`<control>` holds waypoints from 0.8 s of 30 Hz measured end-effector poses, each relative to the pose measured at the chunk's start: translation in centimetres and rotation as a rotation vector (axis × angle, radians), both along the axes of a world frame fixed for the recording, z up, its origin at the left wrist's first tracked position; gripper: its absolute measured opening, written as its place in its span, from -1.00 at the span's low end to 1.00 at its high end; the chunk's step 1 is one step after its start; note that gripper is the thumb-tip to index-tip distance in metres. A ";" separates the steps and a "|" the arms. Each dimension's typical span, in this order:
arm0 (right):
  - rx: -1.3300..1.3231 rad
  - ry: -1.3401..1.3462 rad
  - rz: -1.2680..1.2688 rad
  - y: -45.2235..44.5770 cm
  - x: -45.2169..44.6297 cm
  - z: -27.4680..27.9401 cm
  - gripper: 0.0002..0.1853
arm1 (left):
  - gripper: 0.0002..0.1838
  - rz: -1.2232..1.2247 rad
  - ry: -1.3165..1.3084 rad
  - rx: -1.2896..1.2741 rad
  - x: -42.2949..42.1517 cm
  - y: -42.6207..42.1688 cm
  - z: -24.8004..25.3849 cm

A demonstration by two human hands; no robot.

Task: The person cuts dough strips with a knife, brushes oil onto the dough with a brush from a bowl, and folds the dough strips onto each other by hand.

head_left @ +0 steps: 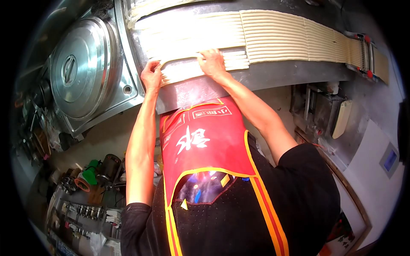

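Dough strip [179,56], seemingly light, soft and easily stretched, is being pinched by the left hand [151,77] and right hand [212,64], probably best being supported near both ends.

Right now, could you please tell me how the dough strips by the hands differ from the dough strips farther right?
The dough strips by the hands have a dark gap among them; the dough strips farther right lie close side by side. Glare washes out much of the first group, while the second shows clear ridges. Both groups are pale, long strips on the metal counter.
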State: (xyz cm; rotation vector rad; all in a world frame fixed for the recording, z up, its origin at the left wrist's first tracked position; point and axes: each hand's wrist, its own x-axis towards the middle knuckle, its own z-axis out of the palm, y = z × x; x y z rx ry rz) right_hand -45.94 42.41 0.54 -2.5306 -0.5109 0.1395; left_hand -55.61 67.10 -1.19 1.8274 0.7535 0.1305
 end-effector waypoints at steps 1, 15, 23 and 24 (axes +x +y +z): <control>0.043 -0.005 0.023 0.9 -0.5 -0.5 -0.77 | -0.78 -0.032 0.008 0.092 0.0 -0.3 0.2; 0.047 0.152 -0.051 5.3 -2.1 1.0 -0.77 | -0.74 -0.206 0.136 0.607 1.1 -2.7 2.4; 0.017 -0.005 0.024 5.6 -3.3 0.8 -0.75 | -0.78 -0.233 0.148 0.544 1.1 -3.1 2.6; 0.019 -0.092 0.093 5.7 -3.7 0.7 -0.73 | -0.80 -0.256 0.125 0.564 1.1 -3.6 2.8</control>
